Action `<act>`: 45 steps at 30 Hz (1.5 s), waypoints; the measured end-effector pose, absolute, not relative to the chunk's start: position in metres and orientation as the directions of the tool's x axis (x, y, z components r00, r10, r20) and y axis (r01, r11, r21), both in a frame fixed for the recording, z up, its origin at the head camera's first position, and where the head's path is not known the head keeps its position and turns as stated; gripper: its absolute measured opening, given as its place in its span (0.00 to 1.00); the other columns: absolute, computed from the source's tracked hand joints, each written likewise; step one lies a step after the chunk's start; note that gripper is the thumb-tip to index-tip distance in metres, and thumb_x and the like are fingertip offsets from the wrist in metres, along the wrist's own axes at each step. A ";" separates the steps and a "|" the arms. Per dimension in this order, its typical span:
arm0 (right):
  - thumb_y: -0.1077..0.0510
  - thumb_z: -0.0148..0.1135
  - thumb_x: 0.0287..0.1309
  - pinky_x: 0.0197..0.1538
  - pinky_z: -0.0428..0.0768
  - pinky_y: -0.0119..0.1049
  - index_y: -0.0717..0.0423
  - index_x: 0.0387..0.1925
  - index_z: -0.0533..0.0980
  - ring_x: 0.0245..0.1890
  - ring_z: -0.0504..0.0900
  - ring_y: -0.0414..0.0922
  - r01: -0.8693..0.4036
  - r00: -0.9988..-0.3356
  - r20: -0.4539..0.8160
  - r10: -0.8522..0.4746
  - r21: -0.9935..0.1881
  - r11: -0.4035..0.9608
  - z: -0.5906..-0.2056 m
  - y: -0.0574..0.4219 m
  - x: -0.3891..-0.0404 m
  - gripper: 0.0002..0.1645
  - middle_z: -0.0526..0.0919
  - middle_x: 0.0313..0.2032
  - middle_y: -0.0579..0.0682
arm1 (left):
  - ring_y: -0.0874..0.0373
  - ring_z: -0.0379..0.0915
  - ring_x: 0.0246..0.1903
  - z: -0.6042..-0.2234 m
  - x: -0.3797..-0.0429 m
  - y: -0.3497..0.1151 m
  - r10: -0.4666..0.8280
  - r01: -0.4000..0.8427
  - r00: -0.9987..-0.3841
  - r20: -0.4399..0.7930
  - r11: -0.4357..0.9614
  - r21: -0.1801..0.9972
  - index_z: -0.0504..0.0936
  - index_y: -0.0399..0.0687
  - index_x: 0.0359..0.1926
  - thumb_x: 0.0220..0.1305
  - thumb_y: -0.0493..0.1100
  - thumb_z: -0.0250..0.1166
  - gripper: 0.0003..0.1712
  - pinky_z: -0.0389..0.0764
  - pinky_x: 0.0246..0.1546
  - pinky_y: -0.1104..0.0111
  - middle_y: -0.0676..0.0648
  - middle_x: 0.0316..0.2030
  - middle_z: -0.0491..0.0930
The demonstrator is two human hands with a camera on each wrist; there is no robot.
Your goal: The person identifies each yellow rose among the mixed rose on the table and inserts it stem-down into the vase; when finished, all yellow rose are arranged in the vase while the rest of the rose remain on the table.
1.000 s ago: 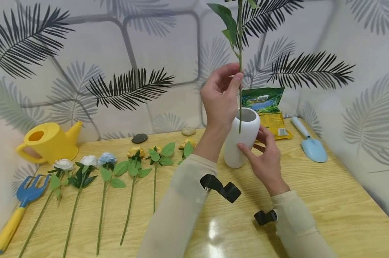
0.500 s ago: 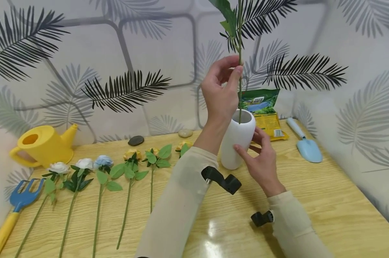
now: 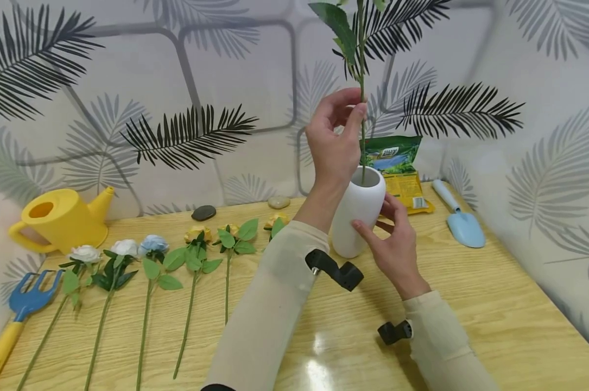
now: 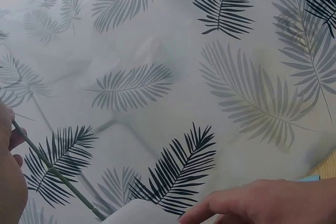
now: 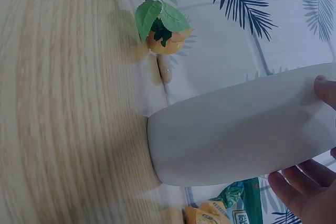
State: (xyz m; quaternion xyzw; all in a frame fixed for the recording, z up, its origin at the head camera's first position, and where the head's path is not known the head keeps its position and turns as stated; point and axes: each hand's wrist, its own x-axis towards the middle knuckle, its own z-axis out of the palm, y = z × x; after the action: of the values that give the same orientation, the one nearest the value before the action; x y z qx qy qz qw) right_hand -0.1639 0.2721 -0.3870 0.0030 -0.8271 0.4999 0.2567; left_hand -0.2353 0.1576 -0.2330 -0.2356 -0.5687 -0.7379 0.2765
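Observation:
My left hand pinches a long green flower stem between thumb and fingers, above the vase. Leaves show on the stem near the top edge of the head view; whatever tops it is out of frame. Its lower end dips into the mouth of a white vase, hidden below the rim. Around the vase's right side curls my right hand, thumb on the near face and fingers behind. In the right wrist view the vase stands with its base on the wooden table.
To the left lie white roses, a blue rose and yellow roses. Beyond them are a yellow watering can, a hand fork and two stones. Behind the vase stands a packet; a blue trowel lies right.
The stem's lower end, earlier overlapping the vase's front, has come into its mouth. My right hand keeps its hold on the vase, and the head view has shifted slightly.

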 end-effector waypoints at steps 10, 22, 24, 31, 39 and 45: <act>0.56 0.74 0.57 0.60 0.79 0.57 0.56 0.72 0.61 0.60 0.78 0.56 -0.290 -0.857 0.453 0.245 -0.818 0.497 -0.387 0.273 -0.164 0.45 0.75 0.63 0.60 | 0.58 0.76 0.34 -0.257 -0.235 0.161 -0.055 0.586 -0.810 0.584 -0.121 0.801 0.82 0.36 0.51 0.68 0.34 0.65 0.12 0.76 0.40 0.78 0.39 0.45 0.85; 0.54 0.73 0.59 0.61 0.79 0.55 0.54 0.73 0.60 0.62 0.77 0.56 -0.268 -0.867 0.437 0.237 -0.812 0.518 -0.385 0.273 -0.163 0.46 0.73 0.65 0.59 | 0.59 0.76 0.34 -0.278 -0.236 0.162 0.011 0.564 -0.824 0.566 -0.079 0.822 0.83 0.36 0.50 0.67 0.34 0.66 0.12 0.76 0.40 0.78 0.39 0.45 0.85; 0.54 0.73 0.58 0.61 0.79 0.55 0.54 0.72 0.60 0.61 0.77 0.56 -0.270 -0.865 0.441 0.239 -0.811 0.518 -0.385 0.273 -0.163 0.46 0.74 0.65 0.59 | 0.57 0.77 0.35 -0.281 -0.237 0.161 0.018 0.564 -0.824 0.566 -0.059 0.823 0.83 0.36 0.50 0.67 0.34 0.66 0.12 0.75 0.41 0.77 0.39 0.45 0.85; 0.55 0.74 0.58 0.60 0.80 0.55 0.55 0.73 0.60 0.61 0.77 0.56 -0.273 -0.864 0.444 0.238 -0.810 0.520 -0.385 0.273 -0.163 0.46 0.74 0.64 0.60 | 0.52 0.78 0.38 -0.291 -0.237 0.161 0.029 0.569 -0.822 0.568 0.013 0.822 0.83 0.36 0.48 0.67 0.33 0.65 0.10 0.75 0.43 0.74 0.40 0.44 0.86; 0.55 0.73 0.58 0.60 0.80 0.56 0.55 0.72 0.60 0.61 0.77 0.56 -0.273 -0.863 0.446 0.238 -0.807 0.523 -0.386 0.273 -0.162 0.46 0.74 0.65 0.60 | 0.54 0.78 0.40 -0.299 -0.236 0.161 0.037 0.535 -0.845 0.534 0.055 0.843 0.84 0.38 0.47 0.67 0.34 0.65 0.09 0.76 0.44 0.75 0.42 0.43 0.86; 0.55 0.73 0.58 0.60 0.80 0.56 0.56 0.72 0.60 0.61 0.77 0.57 -0.277 -0.862 0.449 0.235 -0.806 0.524 -0.386 0.273 -0.162 0.45 0.73 0.65 0.60 | 0.53 0.78 0.39 -0.300 -0.233 0.161 0.037 0.517 -0.856 0.516 0.072 0.853 0.84 0.38 0.48 0.68 0.34 0.65 0.09 0.77 0.42 0.76 0.42 0.43 0.86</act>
State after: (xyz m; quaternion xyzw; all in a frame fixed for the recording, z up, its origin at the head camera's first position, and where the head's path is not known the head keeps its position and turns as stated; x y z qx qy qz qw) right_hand -0.1624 0.2726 -0.3859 0.0127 -0.8326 0.4878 0.2621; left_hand -0.2330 0.1608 -0.3001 -0.1954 -0.7088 -0.6524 0.1839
